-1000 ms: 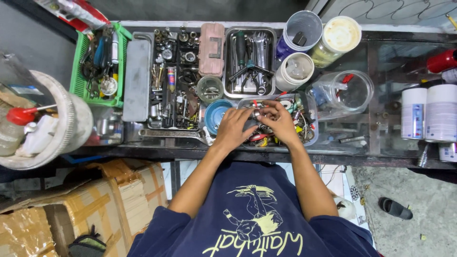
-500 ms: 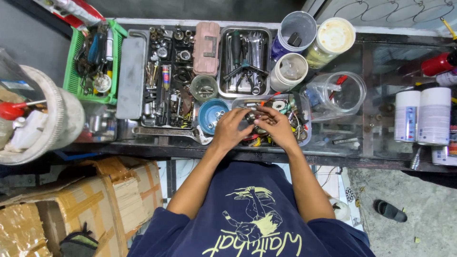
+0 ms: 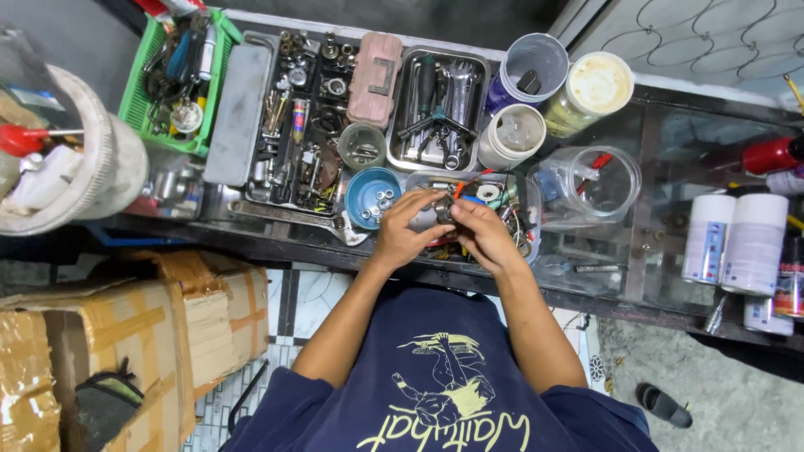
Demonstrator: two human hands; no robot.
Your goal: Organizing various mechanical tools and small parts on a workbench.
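Head view. Left hand (image 3: 404, 230) and right hand (image 3: 480, 232): both closed together on a small metal part (image 3: 442, 208), kind unclear at this size, held over the clear tray (image 3: 531, 194) of mixed hardware. Since a second ago the hands have drawn closer, fingers curling tighter; the part has not been set down. Adjacent: blue bowl (image 3: 369, 194) of nuts, steel tool tray (image 3: 439, 102), wrench (image 3: 295, 220).

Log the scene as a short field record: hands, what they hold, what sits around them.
left hand: fingers on a small metal part, over the clear tray
right hand: grips the same part from the other side
left of hands: blue bowl with washers, wrench along the bench edge
behind hands: steel tray of wrenches, white tub
right of hands: clear jar lying on its side, spray cans
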